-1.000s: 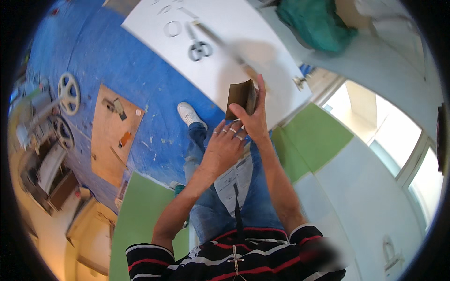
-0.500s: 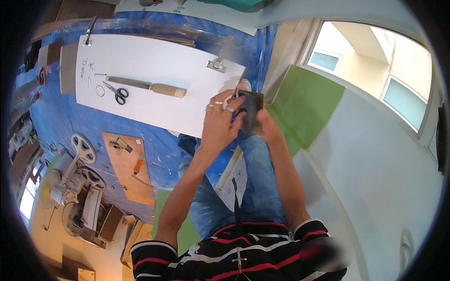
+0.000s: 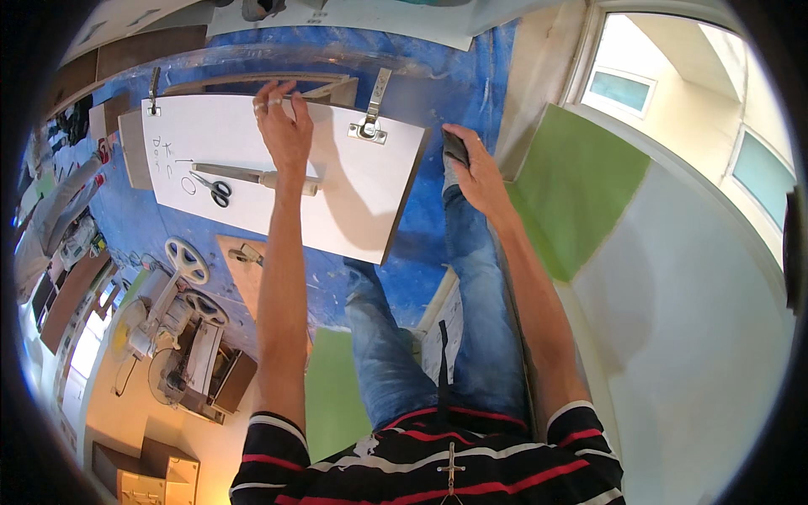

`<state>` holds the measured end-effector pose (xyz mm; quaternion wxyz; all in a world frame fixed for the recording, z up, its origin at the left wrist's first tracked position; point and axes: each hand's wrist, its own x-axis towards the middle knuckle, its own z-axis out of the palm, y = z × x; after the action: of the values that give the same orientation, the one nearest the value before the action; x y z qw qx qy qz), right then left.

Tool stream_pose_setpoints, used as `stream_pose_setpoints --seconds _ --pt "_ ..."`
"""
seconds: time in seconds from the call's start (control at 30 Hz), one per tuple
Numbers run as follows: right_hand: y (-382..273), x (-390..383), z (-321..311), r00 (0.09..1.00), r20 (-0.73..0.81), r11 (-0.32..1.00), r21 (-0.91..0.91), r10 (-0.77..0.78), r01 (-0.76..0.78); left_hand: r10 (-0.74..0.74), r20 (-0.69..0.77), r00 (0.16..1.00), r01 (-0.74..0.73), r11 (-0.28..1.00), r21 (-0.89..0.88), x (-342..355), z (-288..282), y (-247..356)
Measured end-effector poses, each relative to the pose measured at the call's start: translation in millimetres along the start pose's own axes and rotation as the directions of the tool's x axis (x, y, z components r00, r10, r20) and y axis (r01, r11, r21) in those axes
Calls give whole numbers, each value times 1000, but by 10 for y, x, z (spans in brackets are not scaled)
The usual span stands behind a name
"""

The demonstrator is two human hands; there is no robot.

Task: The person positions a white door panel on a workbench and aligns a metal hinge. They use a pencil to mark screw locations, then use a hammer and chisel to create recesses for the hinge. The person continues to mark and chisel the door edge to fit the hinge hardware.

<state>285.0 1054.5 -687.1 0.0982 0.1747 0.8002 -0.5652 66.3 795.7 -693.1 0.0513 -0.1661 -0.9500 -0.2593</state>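
My left hand (image 3: 282, 122) reaches over the far edge of the white board (image 3: 353, 219), fingers apart; whether they touch it is unclear. On the board lie black-handled scissors (image 3: 217, 192), a long blade with a wooden handle (image 3: 305, 186) and some marker writing. Metal clasps (image 3: 368, 129) (image 3: 153, 108) sit along its far edge. My right hand (image 3: 480, 175), right of the board, grips a dark rectangular object (image 3: 455, 145), partly hidden by my fingers and thumb.
A blue sheet (image 3: 475, 71) covers the floor. At left are machinery with white handwheels (image 3: 187, 259) and a wooden panel (image 3: 236, 269). A green panel (image 3: 572, 185) and a window (image 3: 635, 67) are on the right, cardboard boxes (image 3: 156, 471) at lower left.
My left hand has left the dark object and moved up-left to the board's far edge. My right hand keeps the object, now higher. The view has shifted, showing the whole board.
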Motion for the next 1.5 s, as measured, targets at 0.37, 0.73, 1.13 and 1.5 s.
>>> stream_pose_setpoints --seconds 0.37,0.73,1.13,1.5 --pt "63 308 155 994 77 994 -78 -74 80 -54 29 998 43 957 287 96 324 -251" --pt "71 371 84 990 130 985 -170 61 -39 -73 87 994 42 947 319 134 279 -177" --pt "28 390 -8 984 163 969 -244 78 -37 -64 88 994 32 947 320 142 277 -194" --pt "45 456 -216 974 84 954 200 210 -223 -42 89 995 11 945 327 138 279 -194"
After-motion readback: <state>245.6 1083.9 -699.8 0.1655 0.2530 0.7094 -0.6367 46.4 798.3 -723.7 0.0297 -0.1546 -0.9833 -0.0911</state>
